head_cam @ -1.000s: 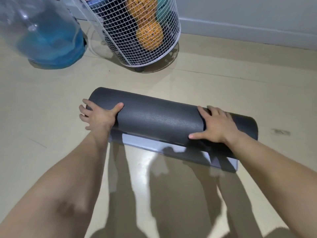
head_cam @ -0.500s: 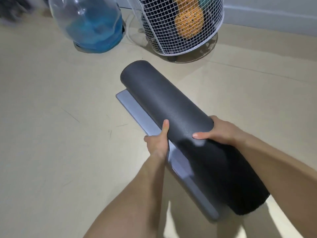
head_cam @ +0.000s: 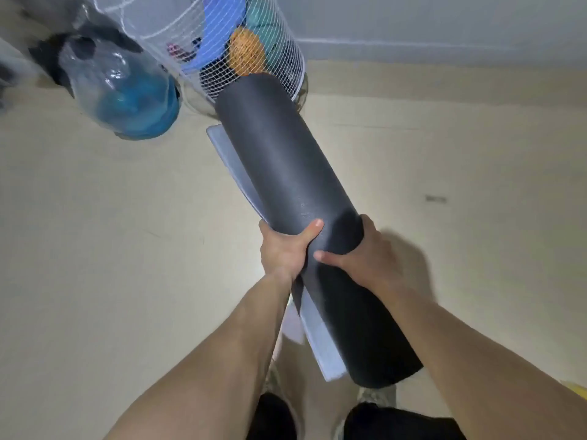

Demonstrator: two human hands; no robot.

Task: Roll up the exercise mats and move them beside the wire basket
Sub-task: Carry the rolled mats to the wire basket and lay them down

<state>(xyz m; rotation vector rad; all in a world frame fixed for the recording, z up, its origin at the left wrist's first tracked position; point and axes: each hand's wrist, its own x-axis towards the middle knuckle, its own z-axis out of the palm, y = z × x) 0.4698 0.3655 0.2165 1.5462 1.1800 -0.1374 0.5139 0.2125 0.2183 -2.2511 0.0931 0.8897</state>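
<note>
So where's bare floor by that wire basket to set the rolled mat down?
Bare floor lies right of the wire basket, along the wall. Another open stretch lies left of the rolled mat, in front of the water jug. Between jug and basket it is crowded.

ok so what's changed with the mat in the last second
The rolled mat, crosswise on the floor a second ago, has swung end-on and been lifted, far end towards the wire basket. The left hand and right hand slid from its two ends to grip it side by side. Its loose grey flap still hangs unrolled; the basket and water bottle stayed put.
</note>
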